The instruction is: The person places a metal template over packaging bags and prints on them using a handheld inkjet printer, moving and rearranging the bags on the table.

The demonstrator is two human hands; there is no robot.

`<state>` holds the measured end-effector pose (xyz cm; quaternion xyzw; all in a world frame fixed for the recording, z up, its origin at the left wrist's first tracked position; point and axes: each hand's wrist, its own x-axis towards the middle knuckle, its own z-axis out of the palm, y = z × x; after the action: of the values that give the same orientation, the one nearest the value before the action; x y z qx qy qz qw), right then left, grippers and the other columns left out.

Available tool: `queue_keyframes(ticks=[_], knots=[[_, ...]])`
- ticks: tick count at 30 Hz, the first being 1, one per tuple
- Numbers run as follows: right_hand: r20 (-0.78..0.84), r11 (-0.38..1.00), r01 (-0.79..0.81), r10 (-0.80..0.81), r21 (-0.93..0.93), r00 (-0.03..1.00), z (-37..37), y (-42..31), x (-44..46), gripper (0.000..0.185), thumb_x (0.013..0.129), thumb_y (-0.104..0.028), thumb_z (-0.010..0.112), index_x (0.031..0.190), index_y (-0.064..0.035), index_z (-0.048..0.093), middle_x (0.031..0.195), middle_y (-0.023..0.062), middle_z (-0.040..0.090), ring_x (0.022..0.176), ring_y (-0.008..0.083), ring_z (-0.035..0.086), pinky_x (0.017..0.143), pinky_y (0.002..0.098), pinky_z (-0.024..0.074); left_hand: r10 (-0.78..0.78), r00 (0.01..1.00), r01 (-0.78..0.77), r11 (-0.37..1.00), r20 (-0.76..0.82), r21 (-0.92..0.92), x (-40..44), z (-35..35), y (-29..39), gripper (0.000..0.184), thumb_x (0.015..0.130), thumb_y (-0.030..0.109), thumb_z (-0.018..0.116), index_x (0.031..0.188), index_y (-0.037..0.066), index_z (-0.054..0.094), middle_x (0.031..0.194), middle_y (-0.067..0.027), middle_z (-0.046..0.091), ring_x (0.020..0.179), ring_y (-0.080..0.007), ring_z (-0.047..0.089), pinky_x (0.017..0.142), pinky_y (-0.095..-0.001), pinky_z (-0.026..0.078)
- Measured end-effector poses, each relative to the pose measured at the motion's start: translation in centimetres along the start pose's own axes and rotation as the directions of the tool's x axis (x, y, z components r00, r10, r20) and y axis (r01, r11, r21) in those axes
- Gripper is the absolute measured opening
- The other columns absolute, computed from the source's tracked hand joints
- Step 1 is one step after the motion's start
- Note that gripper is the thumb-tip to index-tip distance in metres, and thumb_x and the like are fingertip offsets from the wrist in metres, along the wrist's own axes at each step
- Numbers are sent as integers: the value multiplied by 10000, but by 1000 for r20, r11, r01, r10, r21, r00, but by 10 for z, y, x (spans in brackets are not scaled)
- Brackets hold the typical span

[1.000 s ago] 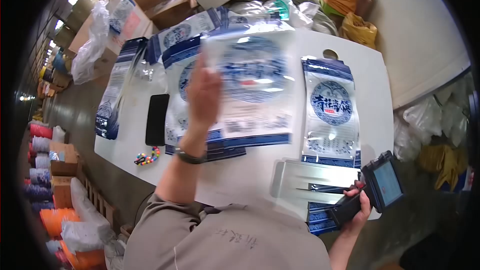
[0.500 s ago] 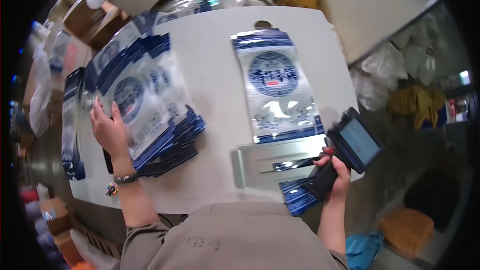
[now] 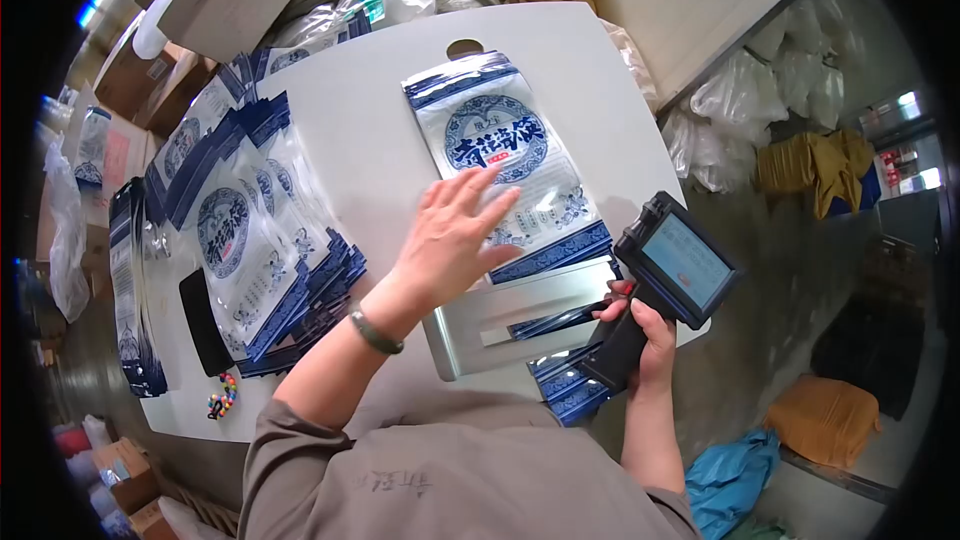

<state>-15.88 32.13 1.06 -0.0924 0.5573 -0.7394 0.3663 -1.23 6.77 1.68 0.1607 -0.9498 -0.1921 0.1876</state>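
My left hand (image 3: pixel 448 238) hovers with spread fingers over the lower left part of the flat plastic bags (image 3: pixel 497 135), blue and white with a round printed emblem. Whether it touches them I cannot tell. In my right hand (image 3: pixel 645 335) is a black handheld inkjet printer (image 3: pixel 680 265), gripped by its handle, its lit screen facing up. Beneath the printer's near side lies a silver metal plate (image 3: pixel 450 342) with a slot, at the bags' bottom edge. Blue patterned bag ends (image 3: pixel 570 390) stick out on the plate's near side.
A fanned pile of the same bags (image 3: pixel 225 235) covers the table's left side. Near it lie a black phone (image 3: pixel 205 322) and a colourful beaded strap (image 3: pixel 222 397). Cartons (image 3: pixel 225 0) stand beyond the far left edge. Clear plastic sacks (image 3: pixel 730 120) stand on the floor at right.
My left hand has moved right, from the left pile to over the middle bags. The phone is now uncovered. My right hand still holds the printer by the plate; the whole view has shifted slightly.
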Motion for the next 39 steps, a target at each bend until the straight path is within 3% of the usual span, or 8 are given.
queue_keyframes(ticks=[2,5,12,17,19,28,31,39], knots=[[-5,1000,-2,2,12,1000,-1,1,1,381,896,-155,562,1203,72,570,859,177,686,945,249,629,872,434,568,-74,992,69,996,-101,-58,-13,-21,4,497,862,342,769,1277,105,633,1262,-126,614,1152,-306,601,955,-423,496],[-25,1000,5,-5,28,1000,0,1,1,385,898,-161,564,1200,77,571,849,173,686,937,246,630,877,435,568,-339,853,393,917,396,-64,-56,-43,8,433,861,347,776,1168,75,640,1074,-114,650,909,-278,670,791,-392,549],[-35,999,-10,12,47,999,-3,3,2,390,906,-169,569,1198,90,559,842,175,688,999,268,637,991,430,523,-308,859,435,860,410,-266,-82,-28,21,206,917,208,694,936,45,570,779,-173,626,804,-388,652,676,-460,507],[-28,992,15,-12,124,1000,-6,5,2,378,923,-163,551,1200,94,551,854,182,692,1178,330,617,1105,451,448,-514,835,543,717,194,-437,-39,-60,-12,125,935,142,664,907,21,652,720,-153,648,626,-255,623,632,-370,501],[-16,987,9,-7,159,1000,-9,8,4,370,929,-159,543,1202,91,549,860,185,694,1228,343,597,1122,466,433,-419,903,415,793,95,-445,-21,-47,-36,160,951,168,657,959,10,674,747,-145,680,637,-236,624,644,-362,503],[-34,1000,22,-22,4,999,-2,2,1,355,903,-157,575,1156,90,604,886,186,707,1139,323,645,1089,460,458,-484,840,541,783,246,-306,16,-1,-63,317,961,308,640,1005,-3,681,917,-240,694,868,-396,671,755,-449,511],[-47,1000,9,-9,-11,999,0,2,2,350,898,-156,581,1149,86,608,879,185,705,1135,319,646,1088,456,459,-489,835,524,846,253,-94,17,-3,-65,327,961,330,643,1024,13,694,925,-235,700,880,-397,671,765,-466,517],[0,998,-31,31,-55,1000,4,-6,1,361,887,-151,595,1163,83,599,836,164,684,1018,296,666,1035,444,490,-464,853,496,863,238,-94,17,-8,-62,333,968,357,633,1050,44,710,923,-198,714,904,-375,682,788,-466,538]])
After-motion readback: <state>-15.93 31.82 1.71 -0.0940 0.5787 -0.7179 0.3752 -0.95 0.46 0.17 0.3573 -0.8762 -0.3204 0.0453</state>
